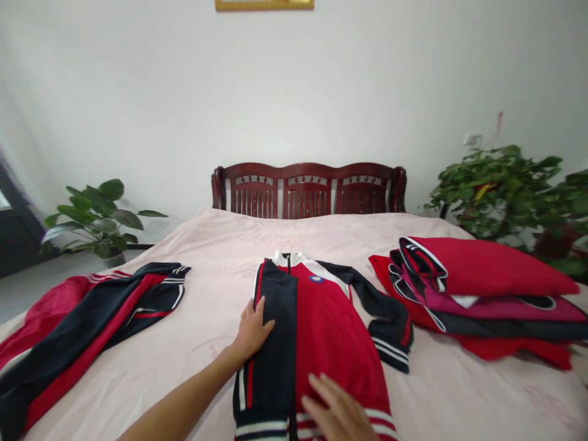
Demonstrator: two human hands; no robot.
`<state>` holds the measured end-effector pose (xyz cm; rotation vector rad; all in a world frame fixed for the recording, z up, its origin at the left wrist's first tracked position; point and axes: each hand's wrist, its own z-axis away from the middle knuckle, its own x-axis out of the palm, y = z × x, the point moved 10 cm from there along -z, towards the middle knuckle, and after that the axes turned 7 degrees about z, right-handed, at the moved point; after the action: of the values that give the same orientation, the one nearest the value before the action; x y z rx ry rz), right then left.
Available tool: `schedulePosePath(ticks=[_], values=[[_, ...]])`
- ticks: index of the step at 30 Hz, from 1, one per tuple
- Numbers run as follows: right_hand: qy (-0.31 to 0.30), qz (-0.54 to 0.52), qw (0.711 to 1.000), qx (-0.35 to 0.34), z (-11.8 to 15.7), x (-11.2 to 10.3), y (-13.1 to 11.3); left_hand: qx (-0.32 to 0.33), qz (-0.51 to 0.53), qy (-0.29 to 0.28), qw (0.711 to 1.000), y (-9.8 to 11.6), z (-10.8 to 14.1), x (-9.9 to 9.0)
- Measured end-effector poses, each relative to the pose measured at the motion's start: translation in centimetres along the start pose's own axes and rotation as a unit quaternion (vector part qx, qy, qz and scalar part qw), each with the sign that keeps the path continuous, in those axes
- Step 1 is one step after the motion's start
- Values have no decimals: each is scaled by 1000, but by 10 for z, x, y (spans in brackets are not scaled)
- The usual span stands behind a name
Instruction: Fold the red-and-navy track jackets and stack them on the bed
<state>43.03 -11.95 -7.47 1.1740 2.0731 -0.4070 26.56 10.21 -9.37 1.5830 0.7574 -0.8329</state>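
Note:
A red and navy track jacket [326, 324] with a white collar lies flat and face up on the bed. One navy sleeve [269, 367] appears folded down along its left side, and the other sleeve [390, 324] spreads out to the right. My left hand [252, 331] rests flat on the folded sleeve near its edge, holding nothing. My right hand [328, 407] lies on the striped lower hem with fingers apart, not gripping it. A red and navy garment [92, 312] lies spread to the left, and a stack of folded red clothes [482, 275] sits to the right.
The bed's pale pink sheet [206, 257] runs back to a dark red wooden headboard [307, 190]. Potted green plants stand beyond the bed on the left [96, 214] and right [500, 196]. Behind is a white wall.

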Motion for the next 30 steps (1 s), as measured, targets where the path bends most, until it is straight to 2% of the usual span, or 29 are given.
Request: schedulePosePath(ticks=[2, 4, 5, 8, 10, 12, 14, 16, 19, 21, 22, 24, 25, 27, 30], values=[[-60, 33, 986, 154, 22, -14, 65, -13, 123, -9, 992, -13, 37, -9], [-93, 43, 944, 313, 49, -20, 117, -42, 280, -37, 958, -23, 72, -12], [-106, 33, 921, 372, 60, -18, 135, -60, 348, -55, 934, -24, 87, -12], [-141, -62, 873, 463, 68, -2, 155, -98, 490, -97, 861, -18, 115, -9], [-164, -151, 839, 496, 60, 11, 151, -115, 545, -111, 823, -12, 119, -10], [-169, -238, 805, 516, 50, 18, 137, -124, 565, -104, 809, -13, 116, -16], [-149, -313, 789, 507, 40, 20, 117, -119, 539, -79, 830, -25, 109, -31], [-136, -364, 784, 484, 37, 21, 97, -97, 468, -55, 876, -43, 103, -49], [-183, -367, 781, 471, 49, 27, 86, -59, 285, -54, 955, -65, 103, -67], [-200, -307, 804, 469, 54, 20, 106, -12, 145, -28, 989, -62, 110, -79], [-192, -255, 823, 469, 54, 11, 124, 18, 90, -10, 996, -54, 116, -83], [-155, -116, 862, 468, 49, -16, 167, 85, 27, 12, 996, -25, 132, -83], [-140, -41, 871, 470, 47, -30, 187, 117, 15, 1, 993, -8, 141, -76], [-142, 68, 858, 490, 48, -46, 222, 171, 12, -60, 983, 22, 160, -53], [-183, 99, 809, 550, 61, -45, 254, 185, 5, -143, 972, 45, 177, -22]])
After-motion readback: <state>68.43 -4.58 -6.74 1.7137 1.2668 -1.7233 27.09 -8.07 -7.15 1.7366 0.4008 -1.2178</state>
